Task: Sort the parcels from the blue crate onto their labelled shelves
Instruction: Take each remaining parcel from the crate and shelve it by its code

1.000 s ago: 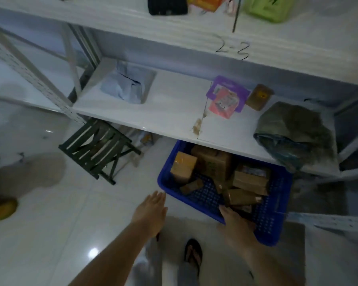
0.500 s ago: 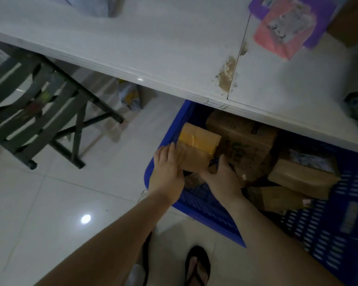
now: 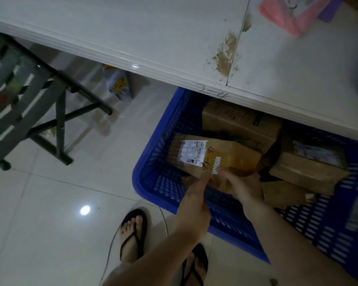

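Observation:
A blue crate (image 3: 163,182) stands on the floor, half under a white shelf (image 3: 153,38) whose front edge is marked "2-4". Several brown cardboard parcels lie in it. I hold a small brown parcel (image 3: 213,157) tilted up over the crate's near left corner; its top shows a white printed label and handwriting that looks like "4-4". My left hand (image 3: 194,201) grips its near left edge. My right hand (image 3: 240,186) holds its near right underside. A larger box (image 3: 240,120) lies behind it and another labelled parcel (image 3: 310,166) lies to the right.
A dark folding stool (image 3: 29,104) stands on the tiled floor at the left. A bagged item (image 3: 118,83) lies under the shelf. A pink and purple packet (image 3: 298,13) rests on the shelf at the top right. My sandalled feet (image 3: 132,234) are just in front of the crate.
Both hands reached into the crate, closed on the small brown parcel and turned it so its label faces up. My head has moved lower and closer.

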